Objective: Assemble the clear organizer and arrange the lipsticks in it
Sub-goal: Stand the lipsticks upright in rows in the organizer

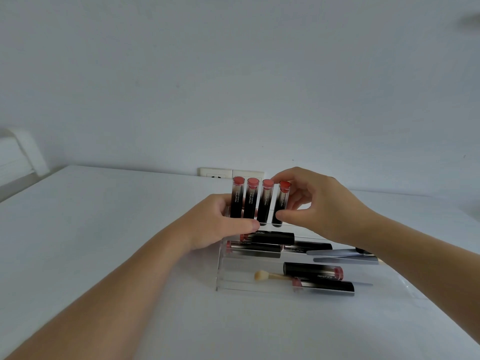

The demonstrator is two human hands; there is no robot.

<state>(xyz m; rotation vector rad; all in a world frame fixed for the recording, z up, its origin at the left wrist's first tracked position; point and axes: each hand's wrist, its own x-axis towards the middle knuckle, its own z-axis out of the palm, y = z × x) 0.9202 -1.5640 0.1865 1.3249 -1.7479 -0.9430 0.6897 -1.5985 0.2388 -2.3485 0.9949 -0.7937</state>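
A clear stepped organizer (220,271) stands on the white table. Several black lipsticks with pink tops stand upright in its back row. My right hand (319,203) pinches the rightmost upright lipstick (281,201) between thumb and fingers. My left hand (220,222) grips the organizer's left end, thumb along the back row's front edge, beside the leftmost upright lipstick (237,198). More lipsticks lie flat on the lower steps: two at the left (262,249) and two at the front right (314,271).
A small makeup brush (265,276) lies on the front step. Grey flat tools (342,255) lie at the organizer's right. Wall sockets (231,172) sit behind the table. A white object (23,154) stands at the far left.
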